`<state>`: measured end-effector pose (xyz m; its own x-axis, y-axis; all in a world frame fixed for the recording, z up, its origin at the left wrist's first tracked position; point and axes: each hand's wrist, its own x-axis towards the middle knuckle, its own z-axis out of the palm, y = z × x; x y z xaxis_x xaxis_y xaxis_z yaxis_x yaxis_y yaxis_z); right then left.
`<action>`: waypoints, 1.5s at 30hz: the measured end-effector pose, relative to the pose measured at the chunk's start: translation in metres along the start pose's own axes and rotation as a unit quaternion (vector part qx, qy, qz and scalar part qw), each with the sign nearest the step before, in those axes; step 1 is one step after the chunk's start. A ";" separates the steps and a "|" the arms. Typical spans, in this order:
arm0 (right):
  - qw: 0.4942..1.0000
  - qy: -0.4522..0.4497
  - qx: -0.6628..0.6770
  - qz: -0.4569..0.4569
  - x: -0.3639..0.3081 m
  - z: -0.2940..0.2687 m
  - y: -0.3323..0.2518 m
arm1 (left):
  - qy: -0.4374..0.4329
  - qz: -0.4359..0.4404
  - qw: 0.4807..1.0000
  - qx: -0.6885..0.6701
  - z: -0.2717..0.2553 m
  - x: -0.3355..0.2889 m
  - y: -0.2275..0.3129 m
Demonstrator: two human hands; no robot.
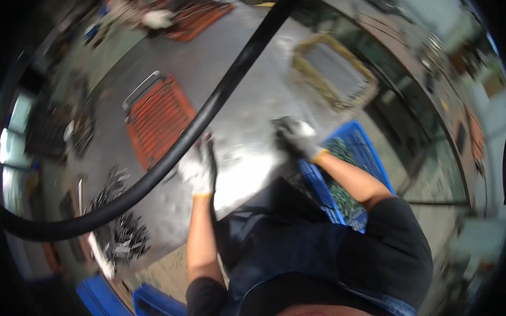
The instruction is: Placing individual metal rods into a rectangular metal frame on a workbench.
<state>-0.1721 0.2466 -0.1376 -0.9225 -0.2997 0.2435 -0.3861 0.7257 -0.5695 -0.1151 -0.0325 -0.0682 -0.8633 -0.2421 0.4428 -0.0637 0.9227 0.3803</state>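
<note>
My left hand (195, 171), in a white glove with a yellow cuff, is over the metal table beside an orange slatted rack (159, 121). A dark, narrow shape with a reddish tip (208, 137) shows at its fingers; blur hides whether the hand grips it. The rack lies flat and has a bare metal handle at its far end. My right hand (297, 135), gloved too and dark at the fingertips, is over the table's right side, near a blue crate (370, 145). Motion smears its fingers, so I cannot see anything held.
A thick black hose (221, 98) crosses the view above the table (243, 124). Dark thin metal pieces (125, 237) lie heaped at the left. Green small parts (341, 189) fill the crate. A yellow-edged tray (337, 69) stands far right. Across the table, a person's gloved hand (158, 19) is near another orange rack (199, 22).
</note>
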 end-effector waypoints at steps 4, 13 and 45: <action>0.992 -0.087 0.075 0.060 0.008 -0.015 -0.015 | -0.032 0.065 0.994 0.084 -0.021 -0.071 -0.011; 0.986 0.057 -0.076 0.136 0.088 -0.162 -0.010 | 0.013 0.176 0.979 0.106 -0.052 -0.132 -0.079; 0.982 -0.072 0.079 0.154 0.126 -0.198 0.091 | 0.140 -0.262 0.849 -0.438 -0.048 -0.094 -0.092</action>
<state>-0.3224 0.3973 -0.0031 -0.9824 -0.1746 -0.0668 -0.0747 0.6943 -0.7158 -0.0041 -0.1086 -0.1057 -0.6710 -0.7250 0.1556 0.1004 0.1190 0.9878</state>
